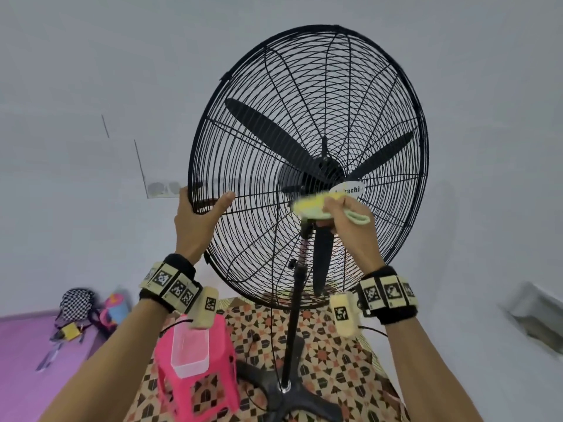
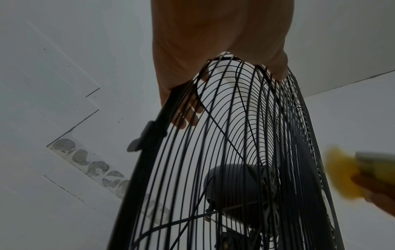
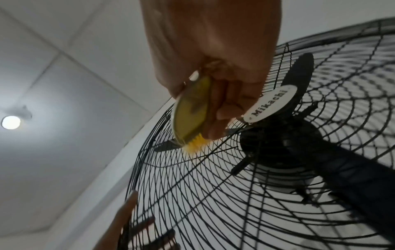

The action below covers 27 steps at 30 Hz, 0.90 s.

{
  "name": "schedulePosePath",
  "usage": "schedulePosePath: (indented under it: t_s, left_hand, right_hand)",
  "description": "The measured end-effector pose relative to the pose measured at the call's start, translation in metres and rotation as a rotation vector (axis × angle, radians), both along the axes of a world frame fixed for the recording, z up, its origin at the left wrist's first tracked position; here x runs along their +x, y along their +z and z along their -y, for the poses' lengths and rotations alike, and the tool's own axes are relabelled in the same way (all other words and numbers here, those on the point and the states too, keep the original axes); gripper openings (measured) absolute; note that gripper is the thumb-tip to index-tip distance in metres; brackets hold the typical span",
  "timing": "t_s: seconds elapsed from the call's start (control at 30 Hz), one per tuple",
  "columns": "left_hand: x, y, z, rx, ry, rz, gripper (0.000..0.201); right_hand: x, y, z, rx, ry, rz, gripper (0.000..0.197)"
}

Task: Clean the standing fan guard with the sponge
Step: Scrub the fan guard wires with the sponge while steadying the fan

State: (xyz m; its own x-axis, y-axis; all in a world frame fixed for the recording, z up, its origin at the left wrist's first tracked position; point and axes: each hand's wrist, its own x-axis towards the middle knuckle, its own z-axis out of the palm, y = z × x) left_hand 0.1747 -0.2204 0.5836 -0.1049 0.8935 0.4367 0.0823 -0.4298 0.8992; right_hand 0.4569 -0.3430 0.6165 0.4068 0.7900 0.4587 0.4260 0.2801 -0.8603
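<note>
1. Black wire guard point(image 1: 265, 123) of the standing fan, round and tilted back on its black pole point(image 1: 294, 324); three black blades point(image 1: 268, 134) and the motor hub lie behind the wires, and a white oval badge point(image 3: 270, 103) reading "Mikachi" sits at the guard's centre.
2. Left hand point(image 1: 195, 220): grips the guard's outer rim at its left edge, thumb on the front wires, fingers point(image 2: 186, 116) wrapped round behind the rim.
3. Right hand point(image 1: 350, 220): fingers curled tight round a yellow, bristle-faced sponge with a pale green back and loop point(image 1: 310, 205).
4. The sponge: held against the front wires just left of and below the badge, touching the guard; its yellow bristles point(image 3: 195, 145) point into the wire gaps. Its outline is blurred in the head view.
5. Both wrists carry black bands with cream blocks bearing printed square markers point(image 1: 170, 284).
6. Pink plastic stool point(image 1: 195, 379) beside the fan's base, with a clear rectangular plastic tub point(image 1: 190, 350) on its seat.
7. Floor: patterned tiles point(image 1: 332, 360) under the fan; a purple mat point(image 1: 27, 354) at left holds a checkered bag point(image 1: 76, 303).
</note>
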Motion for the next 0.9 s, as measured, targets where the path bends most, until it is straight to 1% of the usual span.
schedulePosePath:
  t_s: [0.03,0.1,0.17,0.23,0.27,0.3,0.37,0.4,0.43,0.5,0.6,0.67,0.77,0.8,0.9]
  left_hand:
    - [0.0,0.0,0.0,0.001,-0.003,-0.003,0.08]
    - [0.001,0.001,0.0,0.001,-0.009,-0.005,0.078]
    - [-0.001,0.003,-0.001,0.002,-0.001,0.003,0.078]
    - [-0.001,0.004,-0.003,-0.009,0.006,0.0,0.079]
    - [-0.001,0.003,-0.002,-0.014,0.002,-0.003,0.079]
    - [0.0,0.002,-0.001,-0.011,0.0,-0.001,0.079]
    - [-0.002,-0.001,0.0,-0.002,0.002,0.0,0.077]
    - [-0.002,-0.001,0.001,-0.003,0.003,0.0,0.077]
    - [-0.003,-0.001,0.0,-0.006,0.002,-0.001,0.077]
    - [-0.003,-0.001,-0.001,-0.013,-0.001,0.003,0.078]
    - [-0.002,0.0,0.0,-0.019,0.003,0.005,0.079]
    - [-0.002,-0.001,0.002,-0.015,0.004,0.016,0.08]
    - [-0.003,-0.005,0.001,-0.012,0.007,0.017,0.078]
    - [-0.003,-0.006,0.0,-0.013,0.001,0.018,0.077]
    - [-0.003,-0.006,-0.003,-0.012,-0.002,0.021,0.074]
  right_hand:
    - [-0.003,0.004,-0.001,0.029,0.02,-0.028,0.027]
    - [-0.007,0.003,-0.008,0.009,0.019,-0.041,0.025]
    - [-0.007,0.003,-0.013,-0.081,-0.01,-0.001,0.02]
    - [-0.004,0.006,-0.015,-0.173,-0.032,0.025,0.019]
    - [-0.003,0.008,-0.014,-0.16,-0.037,-0.011,0.02]
    - [-0.002,0.01,-0.013,-0.101,-0.038,-0.049,0.021]
    - [-0.004,0.013,-0.013,0.045,-0.069,-0.056,0.025]
    - [-0.005,0.012,-0.015,0.087,-0.081,-0.055,0.027]
    - [-0.007,0.008,-0.016,0.092,-0.082,-0.066,0.027]
    - [-0.007,-0.001,-0.02,0.03,-0.086,-0.109,0.025]
    - [0.002,-0.003,-0.013,-0.126,-0.084,-0.058,0.019]
    - [0.014,0.002,-0.007,-0.07,-0.06,-0.024,0.019]
    - [0.023,0.017,-0.007,0.086,-0.057,-0.007,0.024]
    - [0.024,0.016,-0.009,0.089,-0.05,0.015,0.025]
    - [0.027,-0.001,-0.017,0.014,-0.065,0.113,0.025]
